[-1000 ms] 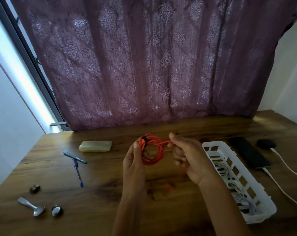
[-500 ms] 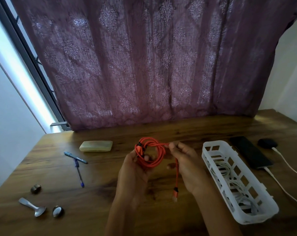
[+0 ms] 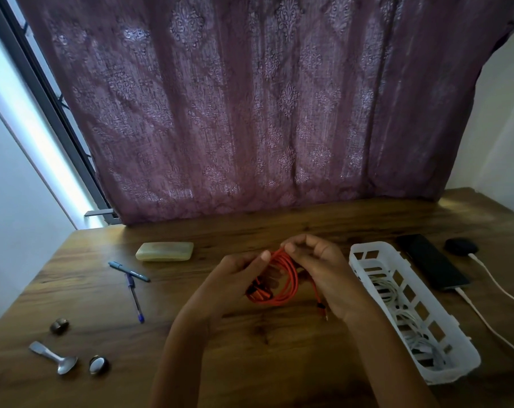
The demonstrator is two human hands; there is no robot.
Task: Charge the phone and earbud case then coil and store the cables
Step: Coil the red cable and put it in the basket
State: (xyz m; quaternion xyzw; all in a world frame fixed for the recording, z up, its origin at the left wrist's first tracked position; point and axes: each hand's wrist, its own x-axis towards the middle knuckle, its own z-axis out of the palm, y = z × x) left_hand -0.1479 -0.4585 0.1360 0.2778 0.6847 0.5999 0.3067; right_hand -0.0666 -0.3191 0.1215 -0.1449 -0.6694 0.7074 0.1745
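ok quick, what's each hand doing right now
Left hand: grips the coiled orange cable.
Right hand: fingers curled, pinching the top of the same coil; the cable's loose end hangs below it.

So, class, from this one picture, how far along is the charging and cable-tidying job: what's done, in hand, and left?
Done: white cables run into the phone and earbud case, and another white cable lies coiled in the basket. In hand: the left hand and right hand hold the orange cable, mostly coiled, one plug end dangling. Left: finish the coil and store it in the basket.
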